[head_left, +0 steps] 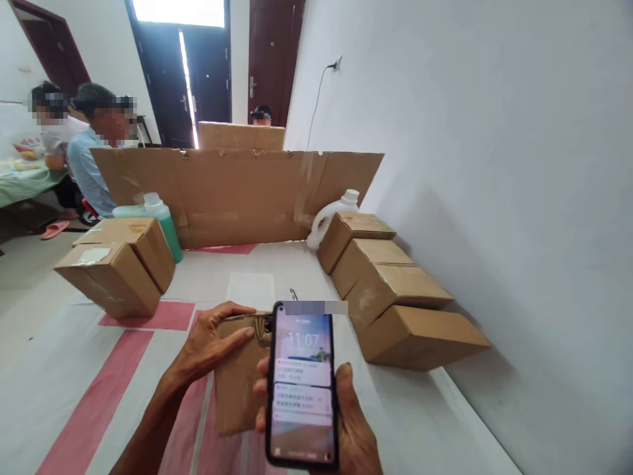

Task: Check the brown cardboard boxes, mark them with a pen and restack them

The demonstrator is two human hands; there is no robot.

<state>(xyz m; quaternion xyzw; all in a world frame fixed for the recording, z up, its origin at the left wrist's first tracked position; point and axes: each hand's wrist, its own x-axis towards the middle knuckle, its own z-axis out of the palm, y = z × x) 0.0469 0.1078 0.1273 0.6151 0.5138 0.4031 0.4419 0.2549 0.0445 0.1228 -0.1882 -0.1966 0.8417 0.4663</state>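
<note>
Over a striped sheet [101,396], hands [210,340] [352,422] hold creased cardboard [235,389], rectangular phone [302,396]

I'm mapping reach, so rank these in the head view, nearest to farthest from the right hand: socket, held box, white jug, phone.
1. Phone: in the right hand.
2. Held box: left of it, in the left hand.
3. White jug: ahead, behind the right-side boxes.
4. Socket: farthest, high on the wall.
</note>
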